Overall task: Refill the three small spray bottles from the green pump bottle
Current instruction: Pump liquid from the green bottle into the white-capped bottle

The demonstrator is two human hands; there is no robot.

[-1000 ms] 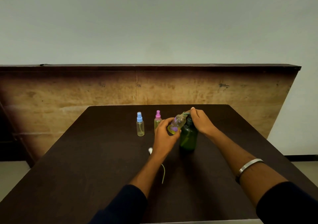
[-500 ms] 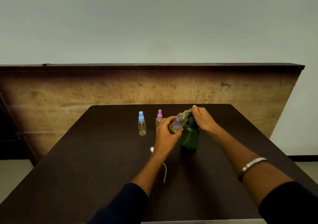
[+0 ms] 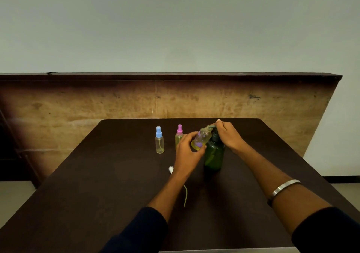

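Two hands work mid-table: nearest lies a loose spray cap (image 3: 171,169) with its tube. The left hand (image 3: 187,151) curls around a tilted open bottle (image 3: 201,138); the right hand (image 3: 229,136) presses the green pump bottle (image 3: 213,155). Beyond stand blue-capped (image 3: 159,140) and pink-capped (image 3: 178,136) bottles. No readable labels.

dark green pump bottle (image 3: 213,155) standing upright on the table, right of centre, pump head at the top mostly hidden. small clear spray bottle with purple spots (image 3: 201,139), uncapped, tilted with its open neck up against the pump spout, yellowish liquid pooled in its low end. pink-capped spray bottle (image 3: 179,136) upright just left of it, partly hidden. blue-capped spray bottle (image 3: 159,140) upright farther left, a little yellowish liquid at the bottom. loose white spray top with its dip tube (image 3: 184,194) lying flat nearer the table's front.
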